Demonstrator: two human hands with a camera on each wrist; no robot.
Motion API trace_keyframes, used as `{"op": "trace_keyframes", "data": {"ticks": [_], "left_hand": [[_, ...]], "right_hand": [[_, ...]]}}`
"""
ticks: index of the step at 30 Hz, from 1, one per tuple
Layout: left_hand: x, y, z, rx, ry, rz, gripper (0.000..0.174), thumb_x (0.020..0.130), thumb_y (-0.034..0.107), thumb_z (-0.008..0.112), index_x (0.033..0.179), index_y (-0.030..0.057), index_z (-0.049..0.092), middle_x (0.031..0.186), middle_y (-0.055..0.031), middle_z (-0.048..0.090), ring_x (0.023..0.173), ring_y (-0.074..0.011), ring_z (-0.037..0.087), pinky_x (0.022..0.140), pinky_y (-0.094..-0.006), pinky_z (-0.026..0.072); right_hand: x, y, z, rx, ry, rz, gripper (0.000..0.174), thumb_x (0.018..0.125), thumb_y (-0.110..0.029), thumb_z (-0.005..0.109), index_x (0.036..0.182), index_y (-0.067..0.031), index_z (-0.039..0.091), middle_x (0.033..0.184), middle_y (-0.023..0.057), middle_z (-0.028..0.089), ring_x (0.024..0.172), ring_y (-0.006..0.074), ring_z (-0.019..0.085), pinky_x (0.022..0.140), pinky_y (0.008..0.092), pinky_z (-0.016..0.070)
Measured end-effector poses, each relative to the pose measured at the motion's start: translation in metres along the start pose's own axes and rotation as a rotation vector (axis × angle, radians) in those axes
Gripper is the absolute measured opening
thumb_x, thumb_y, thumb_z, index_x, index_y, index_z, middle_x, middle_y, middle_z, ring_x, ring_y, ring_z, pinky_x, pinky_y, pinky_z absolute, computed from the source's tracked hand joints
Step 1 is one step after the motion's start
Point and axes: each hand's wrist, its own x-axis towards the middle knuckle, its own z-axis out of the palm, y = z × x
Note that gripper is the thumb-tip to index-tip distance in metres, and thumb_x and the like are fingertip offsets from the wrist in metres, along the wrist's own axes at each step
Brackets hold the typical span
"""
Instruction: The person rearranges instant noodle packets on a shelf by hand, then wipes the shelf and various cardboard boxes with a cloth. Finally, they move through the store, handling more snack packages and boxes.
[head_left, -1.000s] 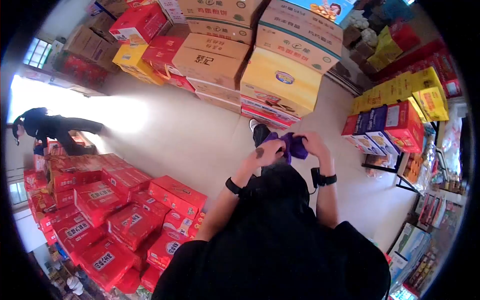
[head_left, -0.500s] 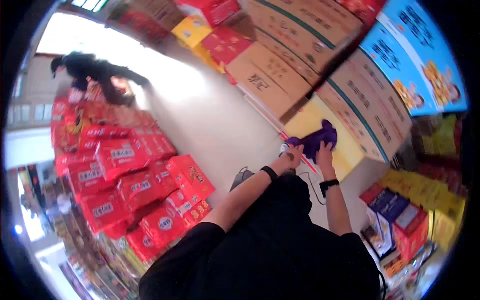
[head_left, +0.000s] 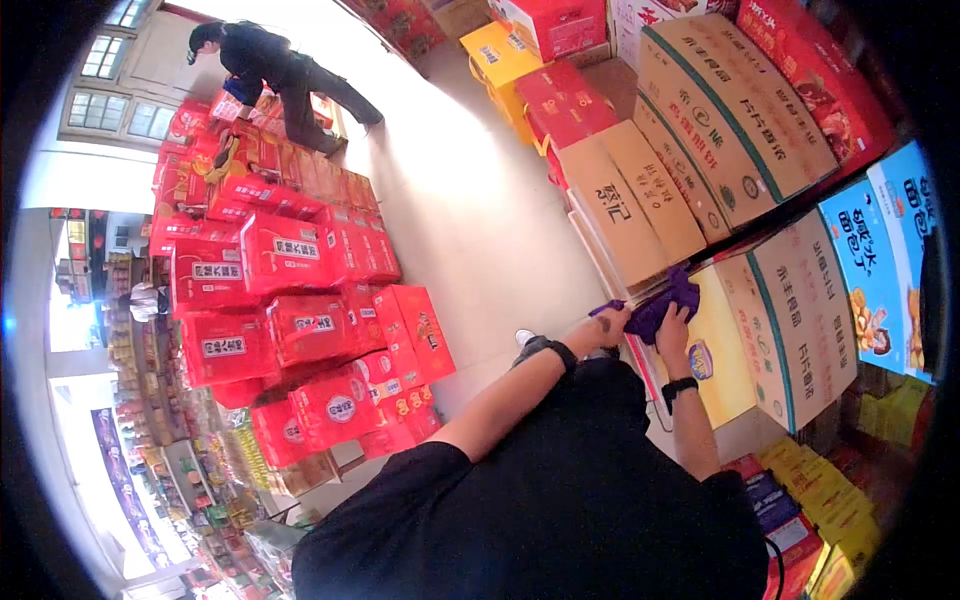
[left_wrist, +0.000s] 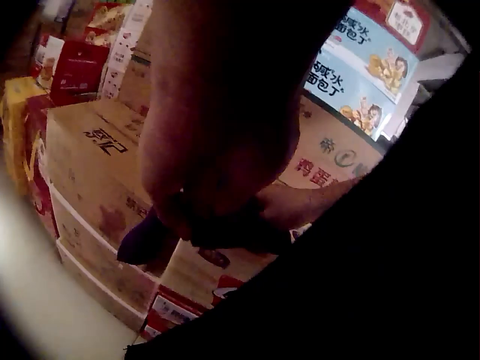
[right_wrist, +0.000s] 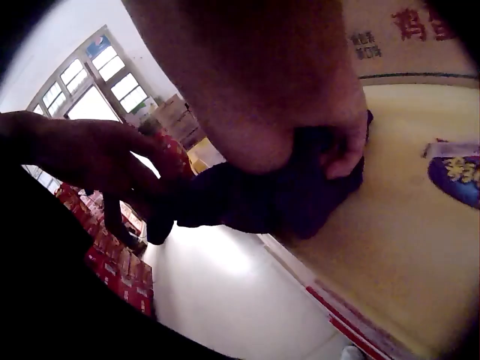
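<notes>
A dark purple cloth (head_left: 668, 302) is stretched between my two hands, bunched, beside the edge of a yellow carton (head_left: 728, 370). My left hand (head_left: 608, 326) grips its near end, next to a brown carton (head_left: 632, 205). At the other end, my right hand (head_left: 674, 338) holds the cloth with curled fingers, close over the yellow carton's top. In the right wrist view the cloth (right_wrist: 277, 199) hangs in folds from the right hand's fingers. Only a dark tip of cloth (left_wrist: 142, 241) shows past the left hand in the left wrist view.
Stacked brown cartons (head_left: 800, 320) and blue cartons (head_left: 880, 260) rise beyond the yellow one. Red gift boxes (head_left: 300, 250) are piled at left, where another person (head_left: 290, 80) in dark clothes bends over. Pale floor (head_left: 480, 220) runs between the stacks.
The head view has turned, bringing the carton stacks closer on the right. My hands, with the purple cloth, have moved from over the floor to the yellow carton's edge.
</notes>
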Motion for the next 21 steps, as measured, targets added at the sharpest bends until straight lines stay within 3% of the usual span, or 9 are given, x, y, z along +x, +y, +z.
{"op": "trace_keyframes", "data": {"ticks": [2, 6, 10, 12, 14, 17, 18, 20, 21], "left_hand": [[0.003, -0.007, -0.012, 0.013, 0.024, 0.039, 0.026, 0.094, 0.020, 0.047, 0.103, -0.0020, 0.058, 0.088, -0.0297, 0.065, 0.088, -0.0460, 0.066, 0.074, -0.0536, 0.0512], [-0.002, -0.011, -0.025, 0.001, -0.080, -0.172, 0.033, 0.088, 0.015, 0.054, 0.117, 0.0010, 0.059, 0.096, -0.0291, 0.066, 0.098, -0.0451, 0.065, 0.079, -0.0510, 0.0527], [-0.009, -0.001, -0.022, -0.037, 0.047, -0.013, 0.033, 0.087, 0.012, 0.051, 0.117, 0.0012, 0.059, 0.096, -0.0252, 0.067, 0.095, -0.0440, 0.064, 0.079, -0.0491, 0.0519], [-0.013, 0.009, -0.039, -0.010, 0.057, 0.045, 0.032, 0.088, 0.011, 0.049, 0.117, 0.0011, 0.059, 0.095, -0.0235, 0.067, 0.091, -0.0437, 0.064, 0.078, -0.0479, 0.0518], [-0.019, 0.017, -0.040, 0.042, 0.011, -0.028, 0.029, 0.086, 0.006, 0.048, 0.112, 0.0010, 0.059, 0.102, -0.0312, 0.066, 0.103, -0.0475, 0.062, 0.086, -0.0536, 0.0498], [-0.003, -0.064, 0.023, 0.245, -0.056, -0.088, 0.024, 0.093, 0.013, 0.044, 0.110, -0.0005, 0.054, 0.099, -0.0336, 0.065, 0.099, -0.0492, 0.063, 0.085, -0.0558, 0.0491], [-0.005, -0.046, 0.011, 0.239, -0.093, -0.130, 0.023, 0.093, 0.013, 0.045, 0.110, -0.0008, 0.054, 0.097, -0.0336, 0.065, 0.096, -0.0494, 0.063, 0.084, -0.0561, 0.0499], [-0.003, -0.002, -0.010, 0.216, -0.171, -0.287, 0.021, 0.091, 0.011, 0.047, 0.106, -0.0011, 0.053, 0.091, -0.0328, 0.066, 0.087, -0.0493, 0.065, 0.079, -0.0567, 0.0523], [0.000, 0.015, -0.016, 0.222, -0.202, -0.323, 0.021, 0.090, 0.011, 0.048, 0.106, -0.0013, 0.052, 0.095, -0.0343, 0.065, 0.093, -0.0498, 0.064, 0.082, -0.0584, 0.0509]], "right_hand": [[0.008, -0.015, -0.010, 0.019, -0.018, -0.002, 0.051, 0.081, 0.000, 0.061, 0.129, -0.0022, 0.045, 0.127, 0.0300, 0.045, 0.091, 0.0469, 0.065, 0.076, 0.0508, 0.0561], [0.016, -0.031, -0.019, -0.005, -0.039, -0.026, 0.048, 0.078, 0.000, 0.063, 0.122, -0.0024, 0.046, 0.115, 0.0272, 0.047, 0.086, 0.0469, 0.065, 0.075, 0.0516, 0.0564], [0.020, -0.026, -0.010, -0.030, -0.070, -0.059, 0.049, 0.076, 0.001, 0.064, 0.122, -0.0023, 0.046, 0.114, 0.0268, 0.047, 0.085, 0.0473, 0.065, 0.074, 0.0526, 0.0561], [0.031, -0.009, 0.010, -0.026, 0.080, -0.169, 0.050, 0.075, 0.002, 0.065, 0.121, -0.0028, 0.047, 0.116, 0.0276, 0.047, 0.084, 0.0471, 0.065, 0.072, 0.0534, 0.0554], [0.035, -0.015, 0.000, 0.040, -0.013, -0.221, 0.042, 0.079, -0.001, 0.062, 0.118, -0.0032, 0.049, 0.115, 0.0283, 0.049, 0.081, 0.0468, 0.065, 0.071, 0.0543, 0.0549], [0.035, -0.024, -0.007, 0.090, 0.035, -0.155, 0.036, 0.081, -0.003, 0.059, 0.116, -0.0040, 0.050, 0.112, 0.0284, 0.052, 0.081, 0.0467, 0.065, 0.070, 0.0551, 0.0547], [0.034, -0.026, -0.003, 0.126, 0.026, -0.096, 0.041, 0.077, -0.001, 0.061, 0.117, -0.0047, 0.049, 0.113, 0.0282, 0.051, 0.084, 0.0484, 0.064, 0.072, 0.0568, 0.0541], [0.029, -0.032, -0.020, 0.065, 0.024, -0.110, 0.025, 0.087, -0.007, 0.053, 0.111, -0.0018, 0.054, 0.105, 0.0277, 0.054, 0.076, 0.0427, 0.066, 0.065, 0.0502, 0.0558], [0.031, -0.031, -0.020, 0.113, 0.021, -0.078, 0.029, 0.082, -0.006, 0.057, 0.111, -0.0027, 0.054, 0.108, 0.0278, 0.053, 0.079, 0.0448, 0.065, 0.068, 0.0530, 0.0550]]}}
